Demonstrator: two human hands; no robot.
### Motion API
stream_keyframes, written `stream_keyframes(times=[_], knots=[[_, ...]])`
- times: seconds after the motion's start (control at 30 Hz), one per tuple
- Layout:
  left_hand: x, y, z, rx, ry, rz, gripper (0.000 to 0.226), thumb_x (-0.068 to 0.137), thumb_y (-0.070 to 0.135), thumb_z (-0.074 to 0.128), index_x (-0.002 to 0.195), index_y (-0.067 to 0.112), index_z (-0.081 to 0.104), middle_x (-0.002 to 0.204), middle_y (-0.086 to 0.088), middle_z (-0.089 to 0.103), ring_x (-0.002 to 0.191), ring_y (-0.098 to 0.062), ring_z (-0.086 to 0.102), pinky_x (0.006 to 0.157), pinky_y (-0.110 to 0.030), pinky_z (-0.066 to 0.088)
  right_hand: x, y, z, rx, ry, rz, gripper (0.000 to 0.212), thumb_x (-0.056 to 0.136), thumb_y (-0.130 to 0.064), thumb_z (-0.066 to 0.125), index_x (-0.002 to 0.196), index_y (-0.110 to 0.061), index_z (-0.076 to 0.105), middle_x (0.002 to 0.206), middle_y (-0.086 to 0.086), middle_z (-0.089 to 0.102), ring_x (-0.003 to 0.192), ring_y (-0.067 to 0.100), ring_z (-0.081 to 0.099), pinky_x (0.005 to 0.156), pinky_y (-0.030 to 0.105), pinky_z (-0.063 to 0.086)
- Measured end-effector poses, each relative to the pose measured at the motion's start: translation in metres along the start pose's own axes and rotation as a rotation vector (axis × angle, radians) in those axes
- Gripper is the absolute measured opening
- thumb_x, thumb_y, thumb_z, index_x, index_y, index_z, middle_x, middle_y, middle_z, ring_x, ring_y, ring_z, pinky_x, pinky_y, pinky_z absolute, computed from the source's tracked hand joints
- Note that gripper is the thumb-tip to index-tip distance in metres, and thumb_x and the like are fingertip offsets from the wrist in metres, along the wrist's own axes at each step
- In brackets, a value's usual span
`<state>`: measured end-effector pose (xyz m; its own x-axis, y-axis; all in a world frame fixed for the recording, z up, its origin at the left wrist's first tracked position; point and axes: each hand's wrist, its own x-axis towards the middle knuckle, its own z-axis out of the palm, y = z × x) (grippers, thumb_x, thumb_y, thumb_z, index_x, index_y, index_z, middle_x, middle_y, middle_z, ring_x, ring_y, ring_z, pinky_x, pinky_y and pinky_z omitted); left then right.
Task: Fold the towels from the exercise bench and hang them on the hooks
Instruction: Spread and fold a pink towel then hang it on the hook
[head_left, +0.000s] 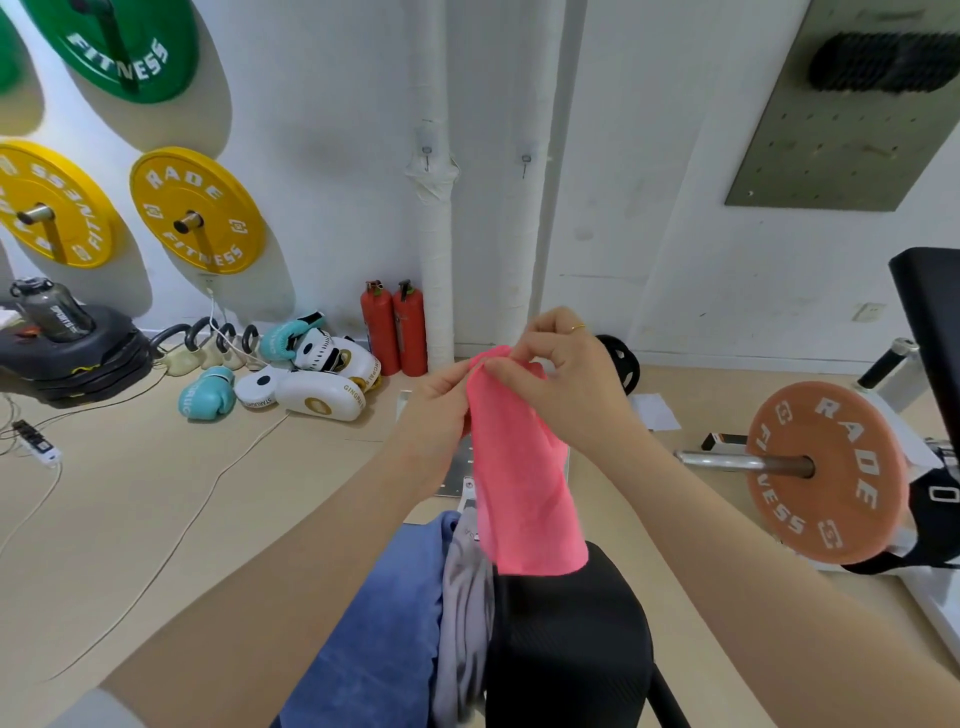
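Where both hands pinch its top, the pink towel (519, 467) hangs — between them.

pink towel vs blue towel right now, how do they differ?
The pink towel is lifted, pinched at its top edge by the left hand and right hand; the blue towel lies draped on the bench, untouched. Pink hangs as a narrow strip; blue lies in loose, unfolded folds. Neither is on a hook yet.
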<state>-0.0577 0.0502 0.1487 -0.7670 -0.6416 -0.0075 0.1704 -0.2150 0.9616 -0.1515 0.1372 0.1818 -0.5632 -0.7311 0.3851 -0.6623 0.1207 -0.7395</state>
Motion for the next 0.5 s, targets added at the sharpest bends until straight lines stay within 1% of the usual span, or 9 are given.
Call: stream_keyframes(times=[0.07, 0.13, 0.2, 0.27, 0.33, 0.37, 0.43, 0.47, 0.5], knots=[[0.0012, -0.001, -0.0024, 0.003, 0.01, 0.015, 0.029, 0.097, 0.018, 0.042, 0.101, 0.025, 0.069, 0.089, -0.004, 0.068, 0.086, -0.022, 0.053, 0.073, -0.032, 0.043, 0.0046, -0.0014, 0.0008, -0.009, -0.001, -0.017, 0.027, 0.085, -0.025, 0.063, 0.062, -0.021, 0.051, 0.064, -0.011, 0.046, 0.06, 0.004, 0.044, 0.057, 0.014, 0.033], [0.0011, -0.0018, -0.0036, 0.009, -0.017, 0.016, 0.029, 0.099, 0.019, 0.039, 0.106, 0.021, 0.066, 0.091, -0.007, 0.066, 0.084, -0.022, 0.053, 0.069, -0.031, 0.045, 0.0065, -0.0011, 0.0009, -0.007, -0.004, -0.018, 0.03, 0.088, -0.025, 0.06, 0.061, -0.024, 0.046, 0.056, -0.006, 0.046, 0.054, 0.007, 0.04, 0.055, 0.017, 0.034], [0.0017, -0.001, -0.0046, -0.037, -0.045, -0.001, 0.029, 0.099, 0.018, 0.038, 0.105, 0.02, 0.067, 0.09, -0.007, 0.066, 0.081, -0.02, 0.055, 0.064, -0.029, 0.047, 0.006, -0.0003, 0.0022, 0.012, -0.002, -0.022, 0.023, 0.087, -0.024, 0.061, 0.067, -0.022, 0.051, 0.056, 0.0, 0.048, 0.056, 0.006, 0.041, 0.056, 0.016, 0.036], [0.0036, 0.0006, -0.006, -0.08, -0.071, -0.005, 0.029, 0.098, 0.017, 0.038, 0.107, 0.018, 0.066, 0.09, -0.003, 0.069, 0.08, -0.015, 0.061, 0.063, -0.026, 0.051, 0.0041, -0.0013, 0.0046, 0.014, -0.019, -0.022, 0.015, 0.086, -0.022, 0.063, 0.074, -0.022, 0.054, 0.056, -0.006, 0.048, 0.056, 0.004, 0.045, 0.058, 0.011, 0.038], [0.0043, 0.0014, -0.0052, -0.082, -0.098, -0.007, 0.028, 0.098, 0.016, 0.038, 0.11, 0.014, 0.064, 0.089, 0.0, 0.071, 0.08, -0.012, 0.064, 0.063, -0.021, 0.054, 0.0032, -0.0017, 0.0072, 0.058, -0.012, 0.005, 0.011, 0.086, -0.021, 0.063, 0.077, -0.022, 0.057, 0.062, -0.012, 0.053, 0.06, 0.0, 0.05, 0.062, 0.009, 0.041], [0.0045, 0.0006, -0.0048, -0.09, -0.109, -0.015, 0.029, 0.098, 0.016, 0.038, 0.109, 0.012, 0.064, 0.088, 0.0, 0.071, 0.079, -0.012, 0.064, 0.063, -0.021, 0.055, 0.0031, -0.0015, 0.0081, 0.081, 0.002, 0.021, 0.009, 0.086, -0.021, 0.063, 0.078, -0.02, 0.059, 0.066, -0.011, 0.057, 0.064, 0.001, 0.052, 0.064, 0.01, 0.042], [0.0042, 0.0002, -0.0041, -0.106, -0.139, -0.022, 0.03, 0.098, 0.016, 0.037, 0.109, 0.008, 0.064, 0.09, -0.003, 0.07, 0.081, -0.012, 0.064, 0.065, -0.021, 0.054, 0.0038, -0.0008, 0.0096, 0.068, 0.041, 0.036, 0.009, 0.085, -0.023, 0.064, 0.079, -0.017, 0.063, 0.073, -0.005, 0.06, 0.073, 0.008, 0.055, 0.069, 0.018, 0.043], [0.004, 0.0008, -0.004, -0.099, -0.156, -0.024, 0.031, 0.098, 0.017, 0.037, 0.112, 0.006, 0.063, 0.093, -0.005, 0.069, 0.083, -0.014, 0.063, 0.067, -0.023, 0.054, 0.0044, -0.0004, 0.0099, 0.047, 0.062, 0.04, 0.01, 0.085, -0.024, 0.064, 0.078, -0.017, 0.063, 0.078, -0.004, 0.059, 0.076, 0.009, 0.055, 0.07, 0.021, 0.043], [0.0042, 0.0012, -0.0037, -0.09, -0.171, -0.024, 0.033, 0.099, 0.019, 0.036, 0.114, 0.005, 0.062, 0.097, -0.007, 0.067, 0.086, -0.015, 0.062, 0.07, -0.024, 0.053, 0.005, 0.0002, 0.0102, 0.036, 0.085, 0.045, 0.011, 0.085, -0.026, 0.064, 0.077, -0.019, 0.062, 0.084, -0.004, 0.057, 0.077, 0.007, 0.053, 0.07, 0.022, 0.042]])
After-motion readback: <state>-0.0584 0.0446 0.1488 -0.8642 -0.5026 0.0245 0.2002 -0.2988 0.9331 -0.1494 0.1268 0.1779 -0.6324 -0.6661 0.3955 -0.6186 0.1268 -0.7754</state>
